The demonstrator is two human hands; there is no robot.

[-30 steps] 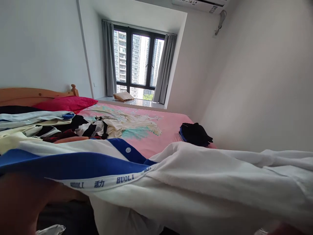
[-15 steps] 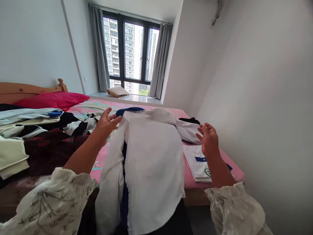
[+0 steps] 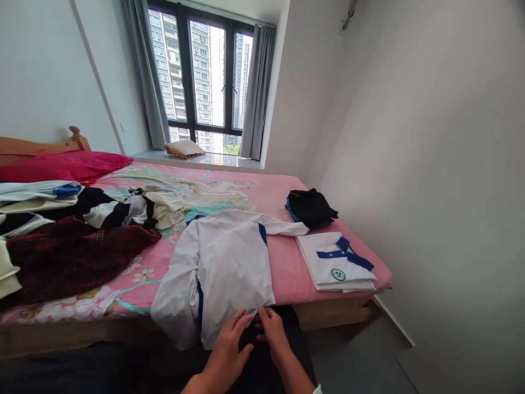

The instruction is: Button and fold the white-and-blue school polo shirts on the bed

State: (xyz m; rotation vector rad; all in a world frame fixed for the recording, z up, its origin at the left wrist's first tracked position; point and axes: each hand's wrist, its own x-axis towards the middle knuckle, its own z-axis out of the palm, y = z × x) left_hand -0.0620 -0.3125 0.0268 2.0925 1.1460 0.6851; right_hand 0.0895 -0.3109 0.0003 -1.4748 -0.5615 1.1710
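A white long-sleeved shirt with blue trim (image 3: pixel 233 262) lies spread at the bed's near edge, its hem overhanging toward me. One sleeve stretches right across the bed; the other hangs down on the left. At the hem, my left hand (image 3: pixel 229 350) is open, fingers extended against the cloth and thumb apart. Beside it, my right hand (image 3: pixel 274 334) pinches the hem near its right corner between thumb and fingertips. To the right of the shirt rests a folded white polo shirt (image 3: pixel 328 273) with a blue collar and a round green badge.
Behind the polo shirt sits a stack of dark folded clothes (image 3: pixel 314 208). Loose clothes, including a dark red plaid garment (image 3: pixel 82 251), cover the bed's left side. A red pillow (image 3: pixel 74 164) lies by the headboard. The pink bed sheet (image 3: pixel 283 268) reaches the wooden bed edge (image 3: pixel 328 317).
Both hands came down from raised, spread positions to the hem, close together. The shirt settled flat onto the bed, and my right hand took hold of its hem. My view shifted right.
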